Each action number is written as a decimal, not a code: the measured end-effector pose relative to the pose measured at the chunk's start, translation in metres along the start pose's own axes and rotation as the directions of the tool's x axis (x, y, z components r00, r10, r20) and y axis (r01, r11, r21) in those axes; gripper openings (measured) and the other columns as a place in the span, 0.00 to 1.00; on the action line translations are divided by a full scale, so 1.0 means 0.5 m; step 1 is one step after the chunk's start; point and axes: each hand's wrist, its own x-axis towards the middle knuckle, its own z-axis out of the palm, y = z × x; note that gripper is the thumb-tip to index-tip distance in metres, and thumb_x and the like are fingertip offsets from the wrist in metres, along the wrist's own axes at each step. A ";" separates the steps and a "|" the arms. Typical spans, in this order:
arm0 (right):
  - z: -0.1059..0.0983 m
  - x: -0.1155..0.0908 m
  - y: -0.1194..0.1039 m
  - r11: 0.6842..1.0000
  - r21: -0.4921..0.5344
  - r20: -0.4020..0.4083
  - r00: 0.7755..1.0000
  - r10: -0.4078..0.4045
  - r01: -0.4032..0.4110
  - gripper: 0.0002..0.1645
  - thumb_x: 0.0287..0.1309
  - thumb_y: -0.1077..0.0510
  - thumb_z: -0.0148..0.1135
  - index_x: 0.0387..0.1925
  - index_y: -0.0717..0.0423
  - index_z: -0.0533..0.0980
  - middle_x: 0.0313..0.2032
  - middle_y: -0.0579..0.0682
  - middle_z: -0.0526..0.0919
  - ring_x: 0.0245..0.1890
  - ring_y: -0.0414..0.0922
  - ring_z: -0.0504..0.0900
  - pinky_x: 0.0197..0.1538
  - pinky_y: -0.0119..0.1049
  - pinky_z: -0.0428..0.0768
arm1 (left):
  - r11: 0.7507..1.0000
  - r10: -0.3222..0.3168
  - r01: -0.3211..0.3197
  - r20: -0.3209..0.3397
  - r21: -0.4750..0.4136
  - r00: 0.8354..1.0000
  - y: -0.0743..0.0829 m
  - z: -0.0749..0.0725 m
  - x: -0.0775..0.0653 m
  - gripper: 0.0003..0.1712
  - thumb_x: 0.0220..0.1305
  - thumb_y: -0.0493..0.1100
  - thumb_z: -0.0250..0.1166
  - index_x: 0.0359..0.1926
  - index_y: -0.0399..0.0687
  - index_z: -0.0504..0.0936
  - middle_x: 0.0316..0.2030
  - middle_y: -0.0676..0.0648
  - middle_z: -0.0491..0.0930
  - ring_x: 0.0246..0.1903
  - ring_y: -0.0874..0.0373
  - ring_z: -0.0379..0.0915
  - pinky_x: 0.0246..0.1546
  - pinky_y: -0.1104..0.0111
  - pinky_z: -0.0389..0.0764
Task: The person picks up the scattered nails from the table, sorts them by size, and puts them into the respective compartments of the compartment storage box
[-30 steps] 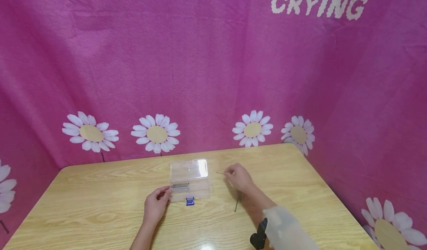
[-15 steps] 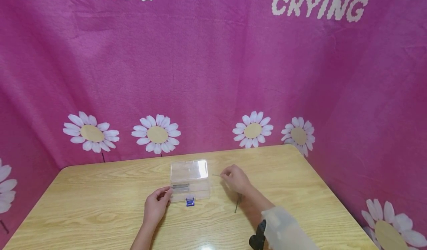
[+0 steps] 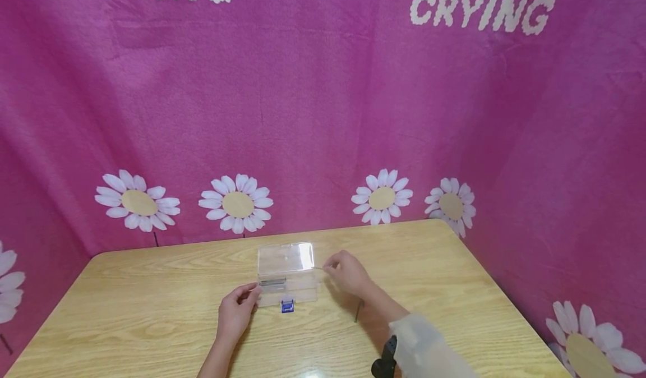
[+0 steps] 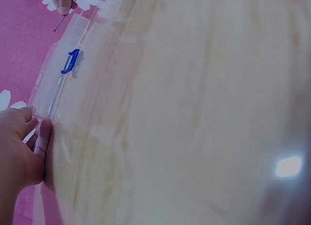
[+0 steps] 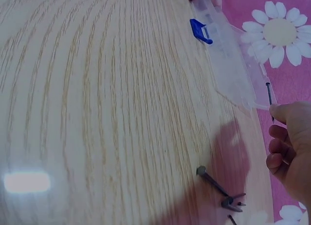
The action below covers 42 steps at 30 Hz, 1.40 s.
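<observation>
A clear plastic box (image 3: 304,295) stands on the table with its lid (image 3: 280,260) raised at the back and a blue latch (image 3: 287,307) at the front. Thin grey nails (image 3: 272,282) lie together in its left part. My left hand (image 3: 235,313) grips the box's left end between thumb and fingers. Beside the box's right end, my right hand (image 3: 349,272) pinches a nail (image 5: 269,94) between thumb and finger, its flat head pointing away from the hand. Several loose nails (image 5: 214,181) lie on the table below my right hand; the forearm partly hides them in the head view.
The wooden table (image 3: 151,310) has its back edge against a pink curtain (image 3: 313,114) printed with daisies and lettering. More curtain hangs along the left and right sides. A black strap piece (image 3: 386,358) is on my right wrist, below the pale sleeve (image 3: 429,347).
My right hand has moved left with the nail, bringing it up to the box's right end. The left hand and the box have stayed in place.
</observation>
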 end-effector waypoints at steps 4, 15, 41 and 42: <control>0.010 0.003 -0.003 1.000 -0.014 -0.001 1.000 -0.016 0.016 0.08 0.58 0.58 0.59 0.32 0.57 0.82 0.33 0.50 0.79 0.34 0.42 0.74 0.40 0.36 0.76 | 1.000 0.015 -0.015 0.004 -0.002 1.000 0.000 -0.001 -0.002 0.18 0.63 0.42 0.61 0.49 0.34 0.79 0.33 0.42 0.81 0.25 0.66 0.72 0.25 0.79 0.77; 0.030 0.005 -0.019 0.999 -0.007 0.038 0.998 -0.044 0.044 0.08 0.59 0.57 0.58 0.33 0.56 0.81 0.33 0.48 0.78 0.35 0.41 0.74 0.40 0.35 0.76 | 1.000 0.008 -0.008 0.008 0.005 1.000 0.002 -0.003 -0.004 0.18 0.63 0.42 0.60 0.50 0.35 0.79 0.32 0.44 0.82 0.24 0.66 0.73 0.24 0.79 0.77; 0.057 0.015 -0.050 0.997 -0.023 0.120 0.991 -0.064 0.068 0.10 0.59 0.58 0.57 0.36 0.58 0.83 0.30 0.48 0.81 0.29 0.38 0.73 0.33 0.29 0.74 | 0.999 0.029 -0.030 -0.014 -0.021 0.999 0.001 0.001 -0.006 0.18 0.62 0.42 0.62 0.48 0.33 0.80 0.30 0.45 0.82 0.23 0.66 0.73 0.24 0.78 0.77; 0.058 0.016 -0.050 0.997 -0.028 0.116 0.991 -0.063 0.067 0.10 0.59 0.58 0.57 0.36 0.58 0.83 0.30 0.48 0.81 0.29 0.38 0.73 0.33 0.29 0.74 | 0.999 0.035 -0.036 -0.015 -0.025 0.999 0.000 0.001 -0.006 0.17 0.62 0.42 0.62 0.48 0.33 0.80 0.30 0.44 0.82 0.23 0.66 0.73 0.24 0.78 0.77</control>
